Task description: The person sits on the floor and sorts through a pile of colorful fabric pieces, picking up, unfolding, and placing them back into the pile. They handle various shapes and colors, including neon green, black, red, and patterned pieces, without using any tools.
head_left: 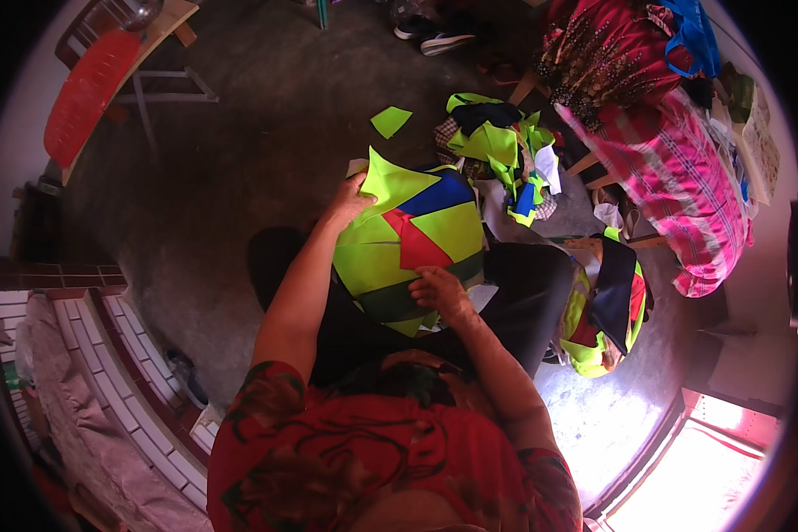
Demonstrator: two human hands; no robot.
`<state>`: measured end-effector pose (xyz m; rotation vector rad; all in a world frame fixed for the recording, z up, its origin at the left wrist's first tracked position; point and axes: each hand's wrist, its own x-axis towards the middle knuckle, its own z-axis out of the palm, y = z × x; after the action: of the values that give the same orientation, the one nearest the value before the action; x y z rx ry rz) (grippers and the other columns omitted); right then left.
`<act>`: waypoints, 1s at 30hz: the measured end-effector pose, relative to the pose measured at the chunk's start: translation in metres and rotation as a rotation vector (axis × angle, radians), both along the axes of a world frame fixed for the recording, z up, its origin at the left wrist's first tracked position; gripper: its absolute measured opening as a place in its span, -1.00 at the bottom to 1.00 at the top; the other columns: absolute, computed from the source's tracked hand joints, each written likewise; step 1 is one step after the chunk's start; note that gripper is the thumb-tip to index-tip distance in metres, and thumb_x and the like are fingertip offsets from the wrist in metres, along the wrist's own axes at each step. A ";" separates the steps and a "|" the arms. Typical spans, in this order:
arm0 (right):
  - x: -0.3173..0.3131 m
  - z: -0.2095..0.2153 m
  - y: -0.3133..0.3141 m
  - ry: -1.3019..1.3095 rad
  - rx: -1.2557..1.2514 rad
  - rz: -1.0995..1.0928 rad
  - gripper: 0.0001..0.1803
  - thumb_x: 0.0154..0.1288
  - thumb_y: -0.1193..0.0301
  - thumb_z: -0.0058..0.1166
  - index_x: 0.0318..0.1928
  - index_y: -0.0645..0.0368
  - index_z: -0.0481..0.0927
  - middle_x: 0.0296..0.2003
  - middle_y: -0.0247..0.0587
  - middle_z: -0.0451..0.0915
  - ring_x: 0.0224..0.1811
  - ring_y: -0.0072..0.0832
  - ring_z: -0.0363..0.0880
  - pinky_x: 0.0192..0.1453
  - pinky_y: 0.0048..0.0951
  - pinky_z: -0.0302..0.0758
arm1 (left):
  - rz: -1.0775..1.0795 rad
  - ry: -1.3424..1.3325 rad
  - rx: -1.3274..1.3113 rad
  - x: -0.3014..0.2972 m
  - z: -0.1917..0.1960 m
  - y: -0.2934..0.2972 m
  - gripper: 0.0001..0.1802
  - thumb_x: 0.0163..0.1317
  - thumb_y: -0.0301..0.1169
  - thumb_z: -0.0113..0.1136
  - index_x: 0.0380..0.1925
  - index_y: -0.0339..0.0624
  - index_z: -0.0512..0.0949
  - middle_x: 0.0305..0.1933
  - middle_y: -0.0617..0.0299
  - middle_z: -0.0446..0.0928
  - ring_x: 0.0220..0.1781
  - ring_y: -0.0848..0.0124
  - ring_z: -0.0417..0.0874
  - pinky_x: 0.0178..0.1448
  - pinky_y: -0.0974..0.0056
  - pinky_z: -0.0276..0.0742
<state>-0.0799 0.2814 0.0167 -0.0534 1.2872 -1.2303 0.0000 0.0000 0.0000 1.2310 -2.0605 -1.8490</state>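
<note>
Across my lap lies a patchwork of cloth pieces (368, 266) in neon yellow-green, blue, red and dark green. My left hand (353, 199) is closed on its far left edge, at a loose pointed neon yellow-green cloth piece (399, 184) that stands up from the rest. Beside that point lies a blue piece (448, 193). My right hand (441, 293) is curled over the near right part, its fingertips at the lower end of the red piece (419, 245), above the dark green strip (386, 303). What its fingers pinch, if anything, is too small to tell.
A heap of cloth scraps (501, 151) lies on the floor ahead right, with a single neon scrap (390, 121) left of it. Another cloth bundle (603, 306) sits by my right knee. Pink checked cloth (674, 191) covers furniture at right. A red-topped table (93, 97) stands far left.
</note>
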 end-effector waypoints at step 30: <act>-0.029 0.102 0.033 0.269 -0.423 -0.158 -0.73 0.41 0.34 0.00 0.02 0.20 0.46 -0.22 -0.15 0.63 -0.22 -0.46 0.63 -0.13 -0.46 0.56 | -0.515 -0.040 -1.061 0.019 0.005 0.042 -0.39 0.08 -0.31 0.33 0.16 -0.08 0.38 0.35 0.02 0.22 0.34 0.01 0.29 0.32 0.04 0.29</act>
<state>-0.1093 0.3145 0.1186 -0.4422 1.2548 -1.6593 0.0186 0.0419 0.0053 0.4634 -2.8820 -0.5134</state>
